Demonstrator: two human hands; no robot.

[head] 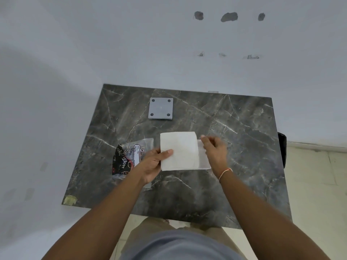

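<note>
A white paper napkin (179, 150) is held just above the dark marble table (234, 128). My left hand (153, 163) pinches its left edge, thumb lying on top. My right hand (214, 150) is at the napkin's right side, fingers curled at the edge of a lower white layer (203, 158) that sticks out to the right. That hand is blurred, so its exact hold is unclear. A plastic packet (127, 156) printed "Dove" in black and red lies on the table, partly under my left hand.
A grey square plate (161, 108) with four dark corner dots lies at the back of the table. White walls stand behind and to the left. A dark object (282, 149) hangs at the table's right edge. Pale floor tiles (317, 184) lie to the right.
</note>
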